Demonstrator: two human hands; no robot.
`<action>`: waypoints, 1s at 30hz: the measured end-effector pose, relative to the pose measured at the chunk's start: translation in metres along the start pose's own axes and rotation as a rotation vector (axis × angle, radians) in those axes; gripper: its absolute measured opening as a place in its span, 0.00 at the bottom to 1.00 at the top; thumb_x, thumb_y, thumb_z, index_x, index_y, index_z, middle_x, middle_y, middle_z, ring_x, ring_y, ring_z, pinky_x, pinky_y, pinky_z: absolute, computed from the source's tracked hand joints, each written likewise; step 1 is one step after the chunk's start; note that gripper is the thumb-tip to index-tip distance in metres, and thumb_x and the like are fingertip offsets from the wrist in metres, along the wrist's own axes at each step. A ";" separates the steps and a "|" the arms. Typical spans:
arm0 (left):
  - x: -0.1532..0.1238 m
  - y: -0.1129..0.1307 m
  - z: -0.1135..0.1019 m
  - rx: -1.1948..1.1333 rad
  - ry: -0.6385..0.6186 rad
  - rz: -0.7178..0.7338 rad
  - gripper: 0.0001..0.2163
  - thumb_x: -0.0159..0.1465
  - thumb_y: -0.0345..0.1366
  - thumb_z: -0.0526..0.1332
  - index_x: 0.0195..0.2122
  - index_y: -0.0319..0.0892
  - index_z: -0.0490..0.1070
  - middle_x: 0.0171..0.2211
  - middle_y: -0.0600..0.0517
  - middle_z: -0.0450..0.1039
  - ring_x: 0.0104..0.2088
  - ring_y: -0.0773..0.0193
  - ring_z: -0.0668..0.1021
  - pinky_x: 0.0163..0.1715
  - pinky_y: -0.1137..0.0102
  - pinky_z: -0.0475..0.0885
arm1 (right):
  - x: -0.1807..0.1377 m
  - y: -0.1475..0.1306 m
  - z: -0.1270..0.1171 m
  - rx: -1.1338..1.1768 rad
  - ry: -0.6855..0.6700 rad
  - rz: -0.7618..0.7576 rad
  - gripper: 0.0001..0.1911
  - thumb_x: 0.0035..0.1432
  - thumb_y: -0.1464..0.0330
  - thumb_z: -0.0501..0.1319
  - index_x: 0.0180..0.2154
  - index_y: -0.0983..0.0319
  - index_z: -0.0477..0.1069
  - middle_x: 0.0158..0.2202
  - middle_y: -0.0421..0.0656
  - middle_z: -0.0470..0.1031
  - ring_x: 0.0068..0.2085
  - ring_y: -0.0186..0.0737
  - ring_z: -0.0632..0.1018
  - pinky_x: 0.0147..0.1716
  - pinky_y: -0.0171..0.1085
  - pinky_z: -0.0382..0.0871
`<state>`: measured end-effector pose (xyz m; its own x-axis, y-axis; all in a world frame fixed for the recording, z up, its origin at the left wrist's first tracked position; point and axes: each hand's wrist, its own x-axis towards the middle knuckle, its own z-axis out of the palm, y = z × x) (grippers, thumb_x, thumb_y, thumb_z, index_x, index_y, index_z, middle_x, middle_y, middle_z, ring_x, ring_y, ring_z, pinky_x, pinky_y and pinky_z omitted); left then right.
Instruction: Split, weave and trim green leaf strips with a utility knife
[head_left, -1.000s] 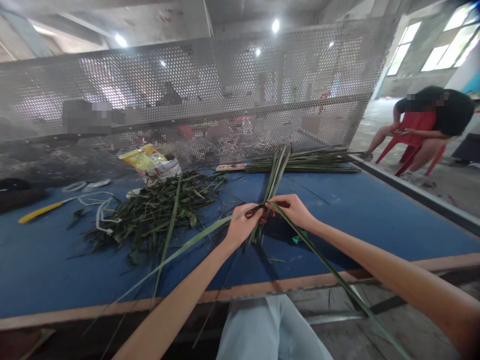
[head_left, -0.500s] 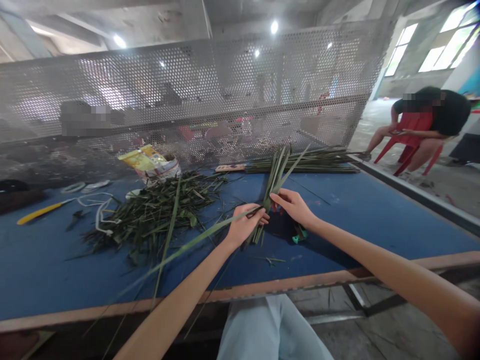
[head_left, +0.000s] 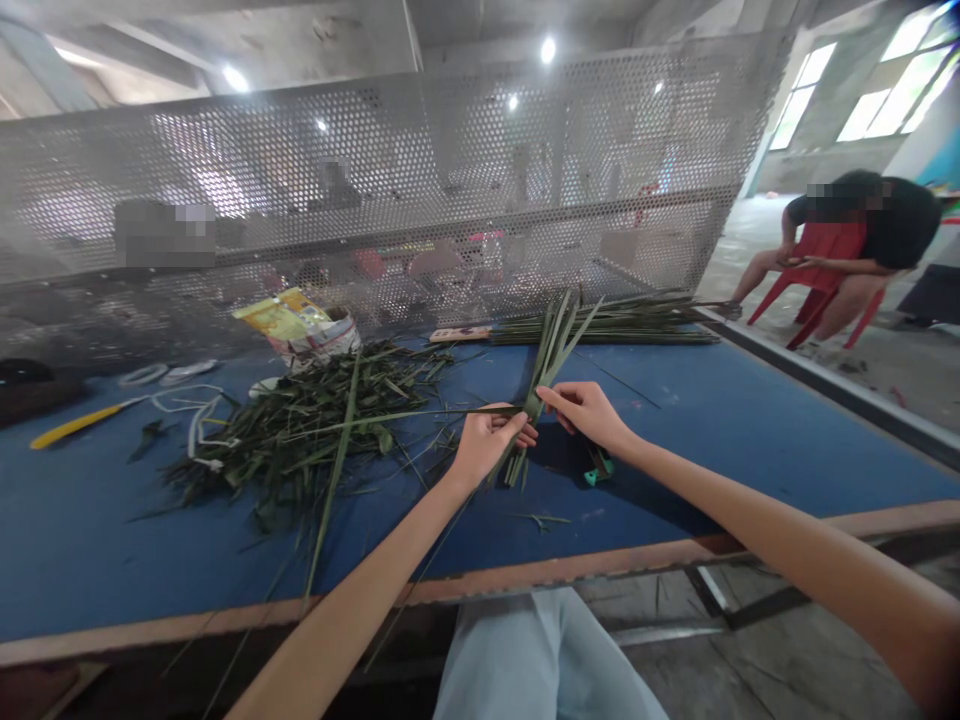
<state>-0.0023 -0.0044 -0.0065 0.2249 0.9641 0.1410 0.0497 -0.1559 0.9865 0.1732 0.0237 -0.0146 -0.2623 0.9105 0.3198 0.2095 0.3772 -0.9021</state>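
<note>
A bundle of long green leaf strips (head_left: 553, 345) stands tilted between my hands, its cut ends pointing down toward the blue table. My left hand (head_left: 491, 438) is closed around the lower left of the bundle, thumb pressed against it. From there one loose leaf strip (head_left: 435, 412) runs out to the left, almost level. My right hand (head_left: 589, 412) pinches the bundle at its bound middle from the right side. Under my right hand a cutter with a teal end (head_left: 598, 470) lies on the table, partly in shadow.
A heap of leaf scraps (head_left: 322, 430) covers the table's left half. Behind it stands a tub (head_left: 334, 338) with a yellow packet (head_left: 281, 318). A yellow-handled tool (head_left: 79, 425) lies far left. More long leaves (head_left: 600, 328) lie along the perforated screen (head_left: 480, 150). A person (head_left: 862, 230) sits at right.
The loose strip has swung up from hanging across my left forearm to lying nearly level toward the left. My hands have hardly moved and still grip the bundle.
</note>
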 end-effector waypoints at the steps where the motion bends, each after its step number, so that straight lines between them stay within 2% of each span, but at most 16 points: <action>1: 0.000 0.000 0.000 -0.003 0.002 -0.001 0.14 0.54 0.44 0.64 0.29 0.36 0.71 0.25 0.46 0.77 0.24 0.61 0.78 0.28 0.67 0.75 | -0.001 0.000 0.000 -0.020 -0.045 0.017 0.25 0.57 0.49 0.55 0.21 0.62 0.67 0.12 0.35 0.60 0.15 0.29 0.61 0.17 0.32 0.54; 4: 0.001 0.000 0.000 -0.008 0.002 -0.005 0.14 0.53 0.44 0.65 0.30 0.35 0.72 0.24 0.47 0.77 0.24 0.61 0.78 0.27 0.67 0.75 | -0.001 -0.001 0.000 0.004 -0.193 0.026 0.24 0.55 0.50 0.56 0.23 0.63 0.69 0.13 0.35 0.61 0.16 0.29 0.61 0.17 0.32 0.53; 6: 0.001 0.000 0.000 -0.013 -0.003 -0.009 0.14 0.53 0.44 0.64 0.30 0.35 0.72 0.24 0.47 0.77 0.24 0.61 0.78 0.27 0.68 0.75 | 0.000 -0.001 0.001 0.038 -0.232 0.018 0.21 0.53 0.51 0.60 0.23 0.63 0.69 0.14 0.35 0.63 0.17 0.28 0.62 0.18 0.32 0.53; 14: -0.003 0.004 0.000 -0.037 -0.011 -0.063 0.14 0.53 0.42 0.65 0.31 0.34 0.74 0.26 0.45 0.78 0.25 0.60 0.79 0.28 0.67 0.75 | 0.001 -0.002 0.001 0.110 -0.171 0.049 0.20 0.49 0.53 0.63 0.23 0.64 0.70 0.15 0.36 0.64 0.17 0.28 0.62 0.18 0.31 0.52; 26: -0.004 0.004 -0.003 -0.032 -0.049 -0.076 0.13 0.52 0.41 0.66 0.31 0.34 0.74 0.25 0.46 0.77 0.25 0.61 0.79 0.26 0.69 0.74 | 0.001 -0.003 -0.001 0.147 -0.215 0.101 0.18 0.49 0.55 0.65 0.23 0.65 0.71 0.14 0.35 0.63 0.17 0.26 0.60 0.17 0.31 0.49; 30: -0.004 0.004 -0.001 -0.027 -0.022 -0.086 0.13 0.52 0.41 0.66 0.31 0.34 0.75 0.25 0.46 0.77 0.24 0.61 0.79 0.27 0.69 0.74 | 0.001 -0.003 -0.002 0.150 -0.204 0.097 0.18 0.49 0.56 0.65 0.23 0.65 0.71 0.14 0.35 0.63 0.17 0.27 0.60 0.18 0.31 0.49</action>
<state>-0.0041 -0.0087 -0.0026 0.2421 0.9687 0.0540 0.0440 -0.0666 0.9968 0.1738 0.0238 -0.0111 -0.4352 0.8824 0.1789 0.1049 0.2471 -0.9633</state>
